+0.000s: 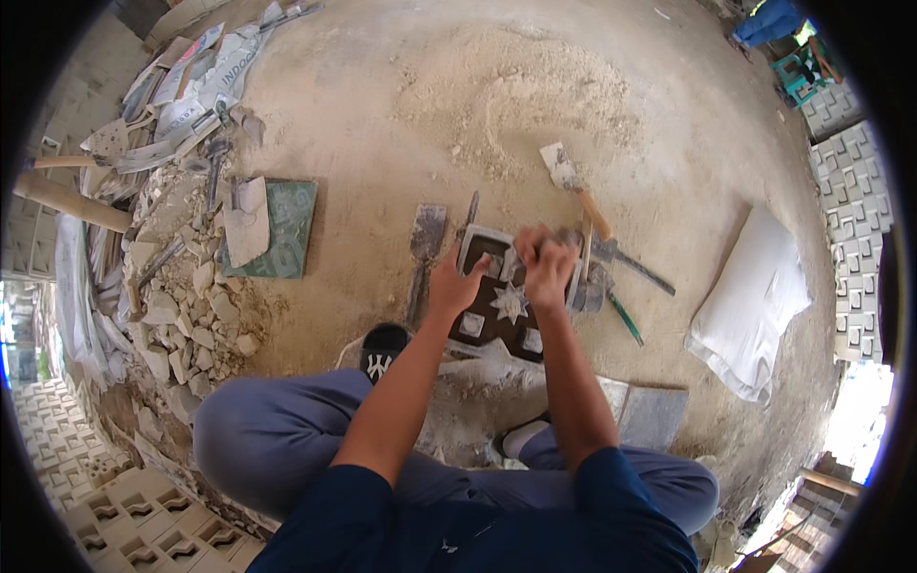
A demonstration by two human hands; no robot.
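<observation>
On the ground before me sits a squarish mould [489,298] with a pale rim, a dark inside, a light star shape [510,303] in its middle and small square blocks near its corners. My left hand [456,288] holds the mould's left side, thumb over the rim and fingers along the outside. Over the mould's upper right corner my right hand [547,272] is closed and partly blurred; whatever it grips is hidden. A thin pointed tool [472,208] sticks up beyond the left hand. Left of that lies a flat grey trowel [428,232].
Right of the mould lie a wooden-handled trowel [594,212], a long metal blade [646,274] and a green-handled tool [626,320]. A white sack [752,304] rests farther right. Rubble [187,329] and a green board [290,229] are at left. Loose sand [521,95] spreads ahead.
</observation>
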